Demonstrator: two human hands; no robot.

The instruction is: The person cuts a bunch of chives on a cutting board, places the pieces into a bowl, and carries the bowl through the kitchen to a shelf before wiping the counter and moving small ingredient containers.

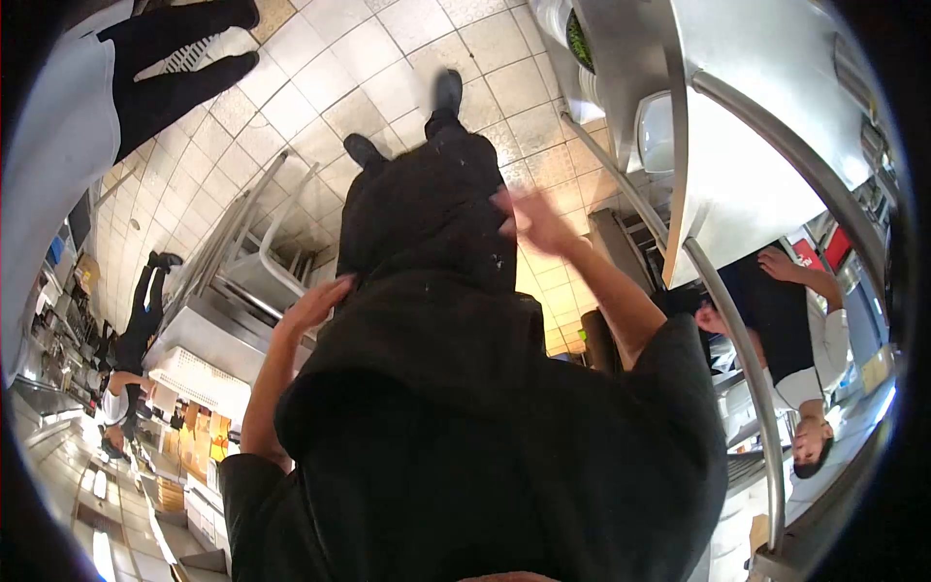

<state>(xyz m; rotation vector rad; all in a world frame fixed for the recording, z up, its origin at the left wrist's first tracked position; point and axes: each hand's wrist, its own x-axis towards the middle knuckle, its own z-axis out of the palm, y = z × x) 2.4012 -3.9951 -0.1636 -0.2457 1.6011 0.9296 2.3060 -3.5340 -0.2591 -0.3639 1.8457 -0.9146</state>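
Looking straight down, black clothing (436, 320) is seen filling mid-frame, with black shoes (448, 92) on the tiled floor (320, 68) at top. The left hand (315, 306) is held at the left edge of the cloth by the hip, fingers loosely spread, nothing gripped. The right hand (533, 223) is noted just beside the cloth's right edge, blurred; fingers appear released, nothing in them. A steel bench (756, 175) is recorded at right, a metal rack (242, 252) at left. Another person (786, 320) is seen by the bench
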